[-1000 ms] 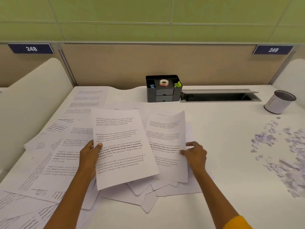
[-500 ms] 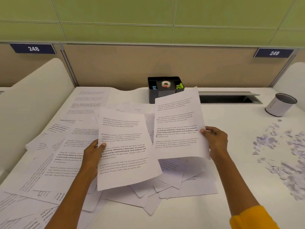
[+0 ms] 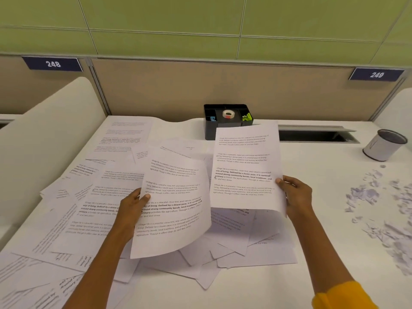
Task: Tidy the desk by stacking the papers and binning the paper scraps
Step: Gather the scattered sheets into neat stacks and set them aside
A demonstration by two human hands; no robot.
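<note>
papers (image 3: 174,197): matt white | desk (image 3: 323,170): smooth | organiser (image 3: 208,128): black plastic

Two bare forearms enter from the near edge, each ending in an ungloved hand. The left hand (image 3: 131,206) carries no ring, watch or band that shows, and its forearm is uncovered all the way to the near edge. The right hand (image 3: 297,197) is likewise free of visible jewellery. On the right arm a mustard-yellow sleeve (image 3: 343,296) shows at the near right corner, its soft fabric bunched in folds and ending in a plain edge. The short thumbnails look unpainted.
</note>
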